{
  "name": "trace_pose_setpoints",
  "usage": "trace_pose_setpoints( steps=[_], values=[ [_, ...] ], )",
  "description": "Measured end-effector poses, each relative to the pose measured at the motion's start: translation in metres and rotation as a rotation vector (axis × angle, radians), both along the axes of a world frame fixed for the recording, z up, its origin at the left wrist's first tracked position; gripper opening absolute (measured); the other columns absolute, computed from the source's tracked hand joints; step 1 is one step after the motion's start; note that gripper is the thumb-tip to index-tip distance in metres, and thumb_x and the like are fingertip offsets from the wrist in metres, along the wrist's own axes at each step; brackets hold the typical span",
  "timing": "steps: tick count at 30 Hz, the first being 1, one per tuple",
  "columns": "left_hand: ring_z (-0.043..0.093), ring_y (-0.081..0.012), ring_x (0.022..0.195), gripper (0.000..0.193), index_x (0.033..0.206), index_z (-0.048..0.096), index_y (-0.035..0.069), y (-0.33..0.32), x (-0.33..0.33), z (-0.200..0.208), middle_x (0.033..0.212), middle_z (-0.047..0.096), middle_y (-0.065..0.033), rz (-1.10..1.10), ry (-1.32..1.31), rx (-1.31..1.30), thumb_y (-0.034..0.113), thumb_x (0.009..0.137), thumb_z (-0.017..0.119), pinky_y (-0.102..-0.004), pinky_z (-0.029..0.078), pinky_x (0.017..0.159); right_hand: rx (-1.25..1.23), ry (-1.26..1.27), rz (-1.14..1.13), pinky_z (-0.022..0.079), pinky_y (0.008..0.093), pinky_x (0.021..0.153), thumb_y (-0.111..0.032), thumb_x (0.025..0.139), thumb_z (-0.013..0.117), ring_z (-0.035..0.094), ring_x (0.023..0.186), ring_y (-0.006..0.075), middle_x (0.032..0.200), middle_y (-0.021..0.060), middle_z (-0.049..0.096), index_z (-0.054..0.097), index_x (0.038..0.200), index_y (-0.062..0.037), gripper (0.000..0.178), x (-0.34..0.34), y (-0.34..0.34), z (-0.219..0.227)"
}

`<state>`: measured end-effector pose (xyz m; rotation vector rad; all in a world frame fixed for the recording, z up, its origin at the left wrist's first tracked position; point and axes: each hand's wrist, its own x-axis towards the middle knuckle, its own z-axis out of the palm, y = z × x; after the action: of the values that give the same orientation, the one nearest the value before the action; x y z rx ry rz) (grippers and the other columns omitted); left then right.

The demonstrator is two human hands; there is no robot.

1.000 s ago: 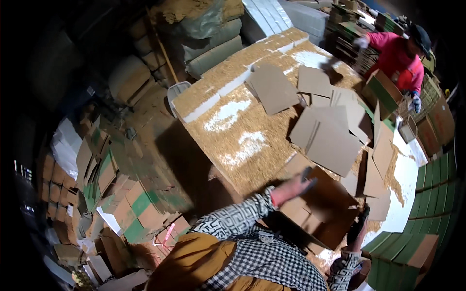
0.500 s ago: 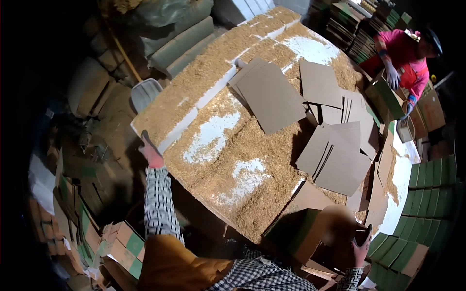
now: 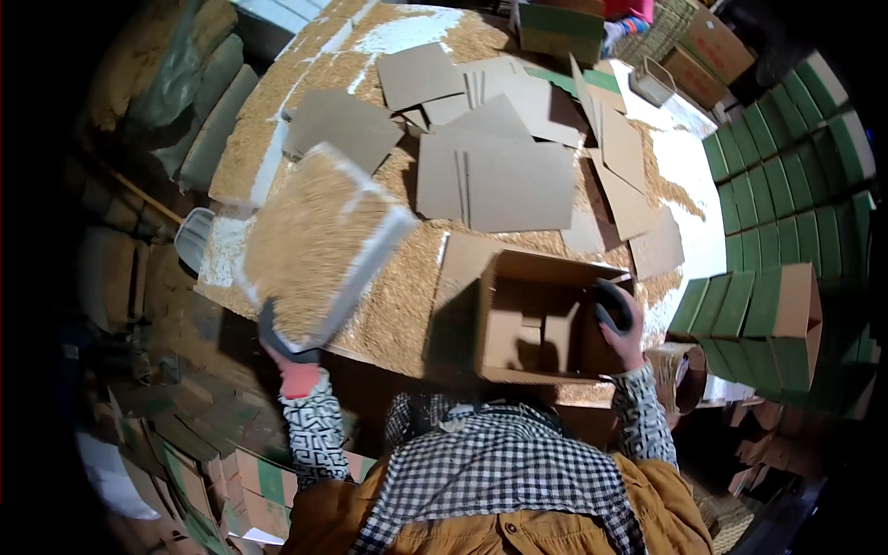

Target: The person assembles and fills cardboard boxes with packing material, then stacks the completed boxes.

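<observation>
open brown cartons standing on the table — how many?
1: the open carton at the table's near edge, right hand on its rim; left hand holds a scoop. Far boxes may be hidden.

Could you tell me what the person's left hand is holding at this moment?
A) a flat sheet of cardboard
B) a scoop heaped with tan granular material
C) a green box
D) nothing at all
B: the left hand grips the handle of a scoop heaped with tan material, raised over the table, while the right hand holds the open carton.
</observation>
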<state>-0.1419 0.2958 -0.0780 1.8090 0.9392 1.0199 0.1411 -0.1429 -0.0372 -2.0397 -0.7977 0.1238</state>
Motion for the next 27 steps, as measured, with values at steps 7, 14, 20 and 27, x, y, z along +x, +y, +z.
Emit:
trace_pose_setpoints(
  steps=[7, 14, 20, 27],
  values=[
    [0.057, -0.0210, 0.098, 0.040, 0.118, 0.051, 0.002, -0.172, 0.150, 0.046, 0.112, 0.058, -0.0116, -0.505, -0.469, -1.371, 0.030, 0.090, 0.049, -0.0353, 0.049, 0.084, 1.242, 1.168, -0.237, 0.048, 0.0293, 0.076, -0.053, 0.092, 0.029, 0.059, 0.088, 0.0208, 0.117, 0.0160, 0.053, 0.029, 0.136, -0.0021, 0.067, -0.012, 0.022, 0.068],
    [0.050, -0.0240, 0.110, 0.049, 0.122, 0.045, 0.002, -0.212, 0.158, 0.020, 0.116, 0.053, -0.0105, -0.591, -0.011, 0.389, 0.010, 0.075, 0.059, -0.0344, 0.036, 0.098, 0.190, 0.184, -0.143, 0.045, 0.0331, 0.088, 0.000, 0.074, 0.059, 0.058, 0.102, 0.0279, 0.107, 0.0143, 0.060, 0.052, 0.119, 0.0011, 0.046, -0.018, -0.094, 0.069],
    [0.052, -0.0154, 0.102, 0.032, 0.118, 0.050, 0.001, -0.227, 0.137, -0.016, 0.109, 0.056, -0.0063, -0.550, -0.233, -0.709, 0.020, 0.092, 0.050, -0.0284, 0.040, 0.090, 0.343, 0.826, -0.433, 0.050, 0.0294, 0.080, -0.005, 0.067, 0.071, 0.058, 0.098, 0.0238, 0.121, 0.0184, 0.049, 0.031, 0.134, 0.0018, 0.079, -0.072, -0.117, 0.066],
    [0.044, -0.0286, 0.116, 0.054, 0.124, 0.044, 0.002, -0.098, 0.258, -0.043, 0.125, 0.046, -0.0174, -0.500, 0.044, 0.047, 0.026, 0.080, 0.064, -0.0383, 0.035, 0.098, -0.123, 0.443, -0.375, 0.038, 0.0336, 0.097, -0.019, 0.073, 0.067, 0.048, 0.116, 0.0298, 0.128, 0.0249, 0.045, 0.028, 0.134, 0.0049, 0.076, -0.071, -0.031, 0.031]
  ],
)
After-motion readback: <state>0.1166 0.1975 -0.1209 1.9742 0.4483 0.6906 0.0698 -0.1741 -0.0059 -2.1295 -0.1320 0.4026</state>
